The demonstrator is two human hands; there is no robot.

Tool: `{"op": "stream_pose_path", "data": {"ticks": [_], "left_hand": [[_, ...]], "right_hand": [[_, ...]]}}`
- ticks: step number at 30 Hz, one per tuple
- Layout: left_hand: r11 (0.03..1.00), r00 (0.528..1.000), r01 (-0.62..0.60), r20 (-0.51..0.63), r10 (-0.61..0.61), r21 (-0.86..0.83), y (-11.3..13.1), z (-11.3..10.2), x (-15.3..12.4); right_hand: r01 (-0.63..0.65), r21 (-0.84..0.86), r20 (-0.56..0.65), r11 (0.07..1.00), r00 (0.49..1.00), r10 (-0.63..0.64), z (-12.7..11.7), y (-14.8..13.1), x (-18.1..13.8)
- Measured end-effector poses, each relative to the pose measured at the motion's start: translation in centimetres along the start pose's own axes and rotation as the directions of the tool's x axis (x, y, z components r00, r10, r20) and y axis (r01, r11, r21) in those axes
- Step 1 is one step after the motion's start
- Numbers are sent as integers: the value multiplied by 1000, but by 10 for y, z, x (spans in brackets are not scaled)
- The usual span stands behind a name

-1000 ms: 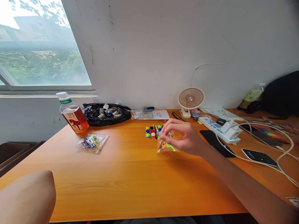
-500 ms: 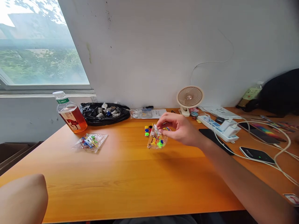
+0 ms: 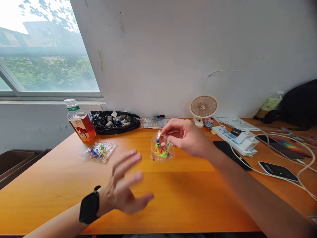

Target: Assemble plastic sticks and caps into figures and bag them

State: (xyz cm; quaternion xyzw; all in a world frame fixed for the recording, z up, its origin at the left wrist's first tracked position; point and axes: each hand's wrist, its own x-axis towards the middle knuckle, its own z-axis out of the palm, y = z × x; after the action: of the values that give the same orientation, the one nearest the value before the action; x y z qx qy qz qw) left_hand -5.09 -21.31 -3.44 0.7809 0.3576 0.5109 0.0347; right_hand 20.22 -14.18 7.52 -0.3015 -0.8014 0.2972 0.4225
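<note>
A clear plastic bag of small colourful plastic pieces hangs from my right hand, whose thumb and fingers pinch its top edge. Inside I make out yellow, green, red, blue and white bits; their kind is too small to tell. My left hand, with a black watch on its wrist, is over the table with fingers spread and slightly blurred, holding nothing. Beyond and left of it, a second clear bag of similar pieces lies flat on the wooden table.
A bottle of reddish drink stands at the left, beside a black plastic bag holding grey rolls. Along the wall is a small fan. To the right lie a power strip, a phone and loose white cables.
My left hand has come into view from the lower left, fingers spread. The bag in my right hand has turned to show more of its pieces. The view has shifted slightly.
</note>
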Motion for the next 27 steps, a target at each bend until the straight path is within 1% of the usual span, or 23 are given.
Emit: {"op": "stream_pose_path", "data": {"ticks": [1, 2, 3, 4, 5, 6, 7, 8, 9, 10, 11, 12, 14, 15, 16, 17, 18, 19, 21, 23, 27], "left_hand": [[997, 999, 32, 31, -29, -72, -2, 3, 8], [981, 992, 88, 99, -72, -172, -4, 8, 16], [942, 970, 181, 209, -123, -284, -4, 13, 24], [872, 933, 286, 322, -159, -398, -5, 20, 32], [777, 884, 398, 431, -182, -487, -5, 26, 38], [669, 841, 495, 498, -210, -554, -4, 33, 42], [563, 804, 572, 541, -245, -596, -4, 39, 43], [484, 773, 626, 571, -278, -611, -4, 44, 44], [436, 753, 656, 580, -312, -617, -4, 48, 42], [416, 744, 668, 574, -343, -617, -4, 51, 40], [418, 742, 670, 558, -370, -613, -5, 53, 37], [427, 745, 667, 537, -396, -610, -7, 55, 33], [418, 733, 675, 491, -471, -608, -11, 58, 27], [399, 714, 689, 474, -515, -606, -14, 59, 25], [372, 691, 704, 465, -553, -604, -17, 60, 23], [351, 674, 714, 460, -578, -606, -20, 60, 22], [343, 671, 714, 459, -582, -610, -22, 59, 22], [355, 684, 707, 462, -564, -612, -25, 58, 22], [410, 730, 675, 474, -492, -614, -29, 54, 24], [460, 758, 651, 483, -439, -604, -32, 49, 27], [512, 756, 654, 507, -415, -556, -37, 46, 30]], "right_hand": [[-26, 18, 5, 1000, 1000, 26, 4, 2, -3], [-49, 28, 10, 998, 999, 49, 7, 5, -5], [-70, 30, 13, 997, 997, 70, 11, 9, -7], [-87, 29, 15, 996, 996, 86, 14, 13, -9], [-96, 35, 11, 995, 995, 96, 16, 18, -11], [-106, 54, 2, 993, 994, 106, 17, 24, -13], [-115, 92, -11, 989, 993, 117, 18, 30, -15], [-128, 147, -32, 981, 990, 134, 18, 37, -17], [-150, 201, -46, 968, 986, 162, 18, 43, -20], [-175, 251, -55, 952, 979, 194, 18, 50, -23], [-204, 299, -50, 932, 972, 228, 17, 56, -27], [-235, 343, -20, 910, 966, 257, 18, 61, -31], [-309, 400, 98, 863, 950, 295, 20, 72, -40], [-340, 410, 152, 846, 940, 304, 23, 76, -44], [-361, 409, 179, 838, 932, 314, 26, 80, -48], [-365, 413, 174, 834, 931, 321, 29, 84, -51], [-364, 417, 159, 833, 931, 328, 33, 87, -53], [-358, 420, 136, 834, 933, 332, 37, 90, -55], [-341, 423, 96, 839, 938, 333, 43, 93, -57], [-327, 423, 68, 845, 942, 330, 49, 93, -57], [-294, 431, 39, 853, 951, 308, 55, 95, -59]]}}
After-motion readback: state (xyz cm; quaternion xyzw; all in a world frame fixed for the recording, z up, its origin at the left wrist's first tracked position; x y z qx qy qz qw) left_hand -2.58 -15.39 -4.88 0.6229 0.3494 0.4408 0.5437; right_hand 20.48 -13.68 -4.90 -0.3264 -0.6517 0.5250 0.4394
